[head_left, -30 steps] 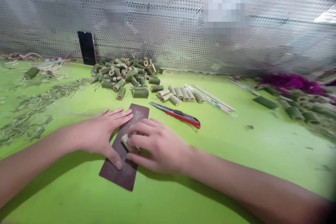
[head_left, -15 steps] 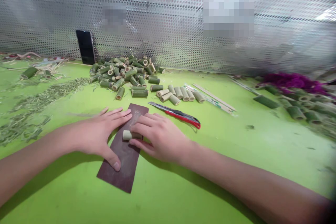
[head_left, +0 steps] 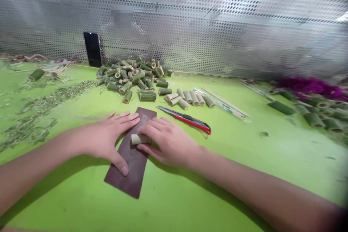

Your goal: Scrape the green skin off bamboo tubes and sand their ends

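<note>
- Head view: a brown sandpaper sheet (head_left: 132, 168) lies on the green table (head_left: 190, 203), nearest the viewer.
- The left hand (head_left: 104, 138) lies flat and spread, pinning the sheet's left edge.
- The right hand (head_left: 170, 142) presses a pale bamboo piece (head_left: 140, 139) onto the sheet, fingers curled over it.
- Just right of the sheet lies a red utility knife (head_left: 187, 119).
- Beyond the sheet sits a pile of green bamboo tubes (head_left: 130, 76).
- A dark phone (head_left: 92, 49) leans on the perforated metal screen (head_left: 217, 25); no writing is readable, and one patch is blurred.
</note>
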Demonstrator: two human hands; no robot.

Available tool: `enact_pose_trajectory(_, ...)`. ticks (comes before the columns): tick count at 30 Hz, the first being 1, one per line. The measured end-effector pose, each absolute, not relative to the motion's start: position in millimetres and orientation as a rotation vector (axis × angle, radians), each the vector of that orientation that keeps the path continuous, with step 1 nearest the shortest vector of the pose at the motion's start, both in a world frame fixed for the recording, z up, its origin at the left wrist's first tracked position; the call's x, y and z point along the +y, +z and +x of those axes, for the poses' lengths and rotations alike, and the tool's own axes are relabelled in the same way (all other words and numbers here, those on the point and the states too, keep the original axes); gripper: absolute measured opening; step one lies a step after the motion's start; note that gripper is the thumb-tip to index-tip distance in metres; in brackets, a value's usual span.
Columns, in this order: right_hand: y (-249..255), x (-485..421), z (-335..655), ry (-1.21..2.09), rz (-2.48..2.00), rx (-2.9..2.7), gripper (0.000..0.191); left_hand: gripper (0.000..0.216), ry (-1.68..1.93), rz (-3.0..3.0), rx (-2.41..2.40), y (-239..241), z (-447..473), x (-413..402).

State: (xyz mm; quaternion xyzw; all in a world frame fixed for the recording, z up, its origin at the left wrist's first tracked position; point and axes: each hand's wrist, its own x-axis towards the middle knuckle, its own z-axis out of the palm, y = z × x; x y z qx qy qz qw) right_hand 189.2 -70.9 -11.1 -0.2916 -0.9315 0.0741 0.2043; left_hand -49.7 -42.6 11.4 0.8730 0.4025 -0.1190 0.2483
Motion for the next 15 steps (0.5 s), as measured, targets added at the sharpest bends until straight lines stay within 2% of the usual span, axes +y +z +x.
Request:
enact_pose_trajectory(5,-13.9,-69.8,191.6,0.190,-0.759,-2.508,0.010,0.144,-0.324,2.384,1.073,9.5,-49.1,-40.8)
enact_pose_trajectory(10,-9.3,-67.9,191.5,0.157,-0.890,-2.627,0.017,0.144,-0.333,2.358,1.087,12.0,-49.2,-41.8)
enact_pose_trajectory(15,-6.8,-67.6,194.2,0.133,-0.817,-2.652,0.024,0.142,-0.333,2.359,1.078,12.1,-48.5,-41.7)
